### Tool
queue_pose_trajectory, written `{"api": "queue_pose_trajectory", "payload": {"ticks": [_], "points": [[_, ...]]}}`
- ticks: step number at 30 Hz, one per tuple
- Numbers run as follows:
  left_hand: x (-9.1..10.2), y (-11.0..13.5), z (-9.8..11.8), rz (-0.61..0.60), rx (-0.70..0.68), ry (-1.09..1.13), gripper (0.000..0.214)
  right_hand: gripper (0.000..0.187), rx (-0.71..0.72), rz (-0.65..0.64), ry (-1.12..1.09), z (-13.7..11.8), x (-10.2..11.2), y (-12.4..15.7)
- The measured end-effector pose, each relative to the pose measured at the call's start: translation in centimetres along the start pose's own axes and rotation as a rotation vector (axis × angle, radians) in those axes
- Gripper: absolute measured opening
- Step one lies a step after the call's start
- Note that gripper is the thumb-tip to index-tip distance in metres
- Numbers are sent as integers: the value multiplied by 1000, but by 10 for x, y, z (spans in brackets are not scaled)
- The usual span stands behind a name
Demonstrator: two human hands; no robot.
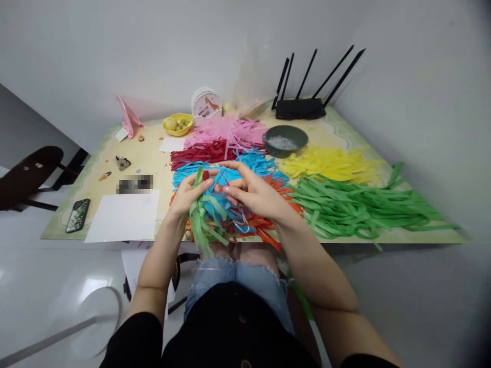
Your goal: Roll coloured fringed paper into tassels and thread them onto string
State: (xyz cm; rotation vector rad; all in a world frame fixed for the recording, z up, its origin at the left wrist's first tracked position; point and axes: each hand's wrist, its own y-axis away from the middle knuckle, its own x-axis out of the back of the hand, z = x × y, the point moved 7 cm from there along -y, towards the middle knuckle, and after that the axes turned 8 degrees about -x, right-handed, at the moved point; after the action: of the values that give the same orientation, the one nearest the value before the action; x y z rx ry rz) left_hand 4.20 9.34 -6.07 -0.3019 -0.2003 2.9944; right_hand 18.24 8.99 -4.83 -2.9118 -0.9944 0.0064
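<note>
My left hand (186,194) grips a floppy bundle of light-green and blue fabric-like strips (207,222) between thumb and fingers, above the table's near edge. My right hand (252,188) curls its fingertips in beside the bundle, at a thin reddish thread (224,176); I cannot tell whether they pinch it. Fluffy orange fringe (264,235) crowds the space under my hands. Long, flat green strips (356,204) sprawl toward the table's (326,134) near right corner; a round dark-grey bowl (286,141) and a black router (301,108) stand toward the far right corner.
</note>
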Motion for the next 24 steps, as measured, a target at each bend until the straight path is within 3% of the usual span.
{"api": "queue_pose_trajectory", "payload": {"ticks": [10,16,19,24], "points": [[-4,2,0,2,45,65,47,57,-16,-4,-20,-5,-1,6],[-9,4,8,-105,-49,-184,41,60,-54,-22,-57,-5,4,3],[-17,4,14,-178,-111,-263,36,51,-55,-35,-107,-3,6,0],[-17,-2,21,-118,-195,-323,37,41,-16,150,-120,-4,19,-1]]}}
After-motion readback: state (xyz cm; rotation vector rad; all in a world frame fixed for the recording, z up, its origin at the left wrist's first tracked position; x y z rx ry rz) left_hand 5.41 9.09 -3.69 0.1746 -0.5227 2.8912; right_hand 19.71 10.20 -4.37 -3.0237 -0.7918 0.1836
